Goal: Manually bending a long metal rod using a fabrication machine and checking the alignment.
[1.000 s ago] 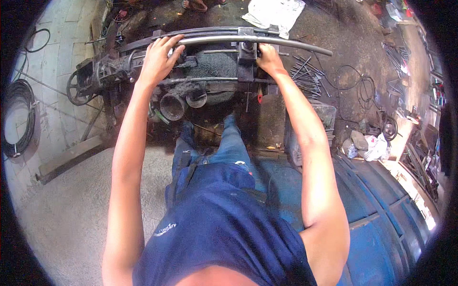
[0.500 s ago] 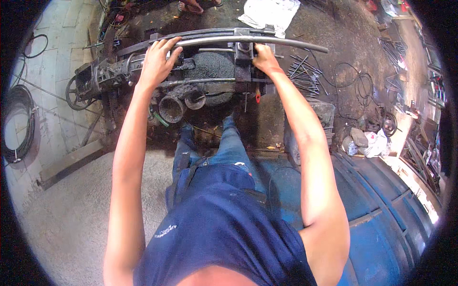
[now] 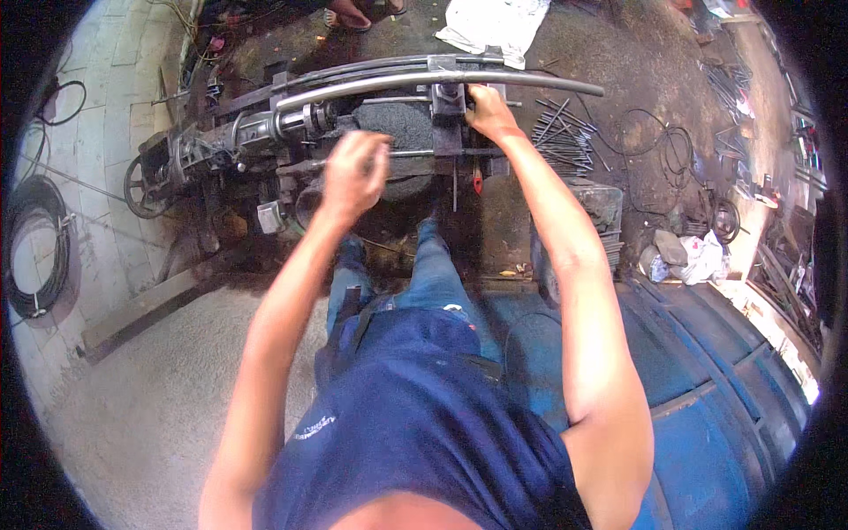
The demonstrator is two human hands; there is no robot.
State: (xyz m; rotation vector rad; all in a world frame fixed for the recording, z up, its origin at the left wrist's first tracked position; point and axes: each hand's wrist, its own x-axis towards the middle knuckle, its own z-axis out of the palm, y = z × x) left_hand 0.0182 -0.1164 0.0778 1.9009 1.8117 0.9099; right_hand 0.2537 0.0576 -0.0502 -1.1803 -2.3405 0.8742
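Observation:
Before me is a greasy lathe-like machine (image 3: 261,134) with a bed of dark metal shavings (image 3: 402,124). A long, slightly bent metal bar (image 3: 380,84) runs across its far side, past an upright dark block (image 3: 449,104). My right hand (image 3: 491,115) is closed at the block's right side; its fingers are partly hidden, and what they grip does not show. Over the machine's near side, my left hand (image 3: 356,172) is off the bar. Its fingers look bent but are smeared by motion. A thin rod (image 3: 411,154) lies just right of it.
A handwheel (image 3: 146,185) sits at the machine's left end. Many thin metal rods (image 3: 564,137) lie on the floor to the right, near a black cable (image 3: 676,146). A white sack (image 3: 495,26) lies beyond. A coiled hose (image 3: 37,243) is at far left; blue panels (image 3: 707,415) lie at right.
My left hand has let go of the bar's left part and come down toward me, slightly right. My right hand has stayed at the block.

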